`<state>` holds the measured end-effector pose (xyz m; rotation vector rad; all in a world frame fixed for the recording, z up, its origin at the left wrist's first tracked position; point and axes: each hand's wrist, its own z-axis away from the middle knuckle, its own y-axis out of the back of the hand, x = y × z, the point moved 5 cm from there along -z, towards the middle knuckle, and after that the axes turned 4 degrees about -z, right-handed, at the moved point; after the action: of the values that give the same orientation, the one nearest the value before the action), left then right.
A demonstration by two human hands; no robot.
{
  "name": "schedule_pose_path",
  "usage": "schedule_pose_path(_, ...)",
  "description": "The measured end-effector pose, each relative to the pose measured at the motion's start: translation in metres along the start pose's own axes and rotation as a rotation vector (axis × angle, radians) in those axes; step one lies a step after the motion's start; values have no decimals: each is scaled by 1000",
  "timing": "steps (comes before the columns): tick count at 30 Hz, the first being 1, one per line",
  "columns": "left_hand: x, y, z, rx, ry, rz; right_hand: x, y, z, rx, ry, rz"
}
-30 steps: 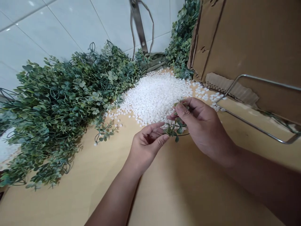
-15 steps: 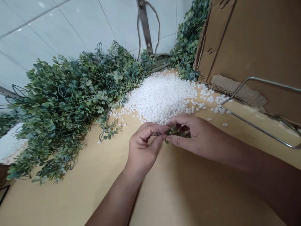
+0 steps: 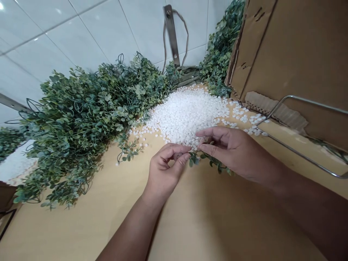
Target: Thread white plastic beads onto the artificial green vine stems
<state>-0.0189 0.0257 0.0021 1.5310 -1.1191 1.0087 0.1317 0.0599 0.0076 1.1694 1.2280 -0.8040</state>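
Just in front of a heap of small white plastic discs [image 3: 187,112], my two hands almost meet at the fingertips. Thumb and index finger of my left hand [image 3: 165,166] are pinched at the end of a green artificial leaf sprig [image 3: 217,165]. The sprig runs to the right below my right hand [image 3: 231,148], its leaves showing under the thumb. My right index finger stretches forward over the edge of the heap, while the thumb and another finger close near my left fingertips. What sits between those right fingers is too small to make out.
A large pile of artificial greenery [image 3: 89,119] spreads along the left, against the white tiled wall [image 3: 95,32]. A cardboard box [image 3: 299,54] stands at the right with a bent metal wire frame [image 3: 307,157] before it. One strap [image 3: 172,36] rises behind the heap.
My right hand has lifted and opened somewhat, its index finger reaching farther forward. Sprig leaves that were inside it now show below it. My left hand keeps its pinch in nearly the same place.
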Motion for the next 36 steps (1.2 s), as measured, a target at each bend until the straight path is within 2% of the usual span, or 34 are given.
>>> schedule_pose_path(2,0,0,0,4,15,-42,1,-4,1,-36,-3,-38)
schedule_pose_path(6,10,2,1,80,-110,-127,2,-12,5,-91,12,-4)
schedule_pose_path(12,13,-7,3,-36,-165,-178,-2,-20,12,-146,110,140)
schedule_pose_path(16,21,-4,5,2,-276,-259,-1,-21,12,-168,72,81)
schedule_pose_path(19,23,-2,6,38,-325,-280,-3,-23,12,-234,72,59)
schedule_pose_path(22,20,-1,5,52,-298,-252,-8,-23,12,-257,117,59)
schedule_pose_path(25,8,8,-2,101,-198,-270,-12,-18,12,-218,140,107)
schedule_pose_path(29,-11,31,-15,155,-58,-518,-12,-13,11,-174,148,182)
schedule_pose_path(32,-19,44,-20,197,-54,-643,-6,-13,9,-154,112,181)
schedule_pose_path(34,-22,43,-22,182,-79,-689,-2,-13,7,-143,83,179)
schedule_pose_path(36,-25,35,-23,118,-97,-743,1,-12,6,-139,59,165)
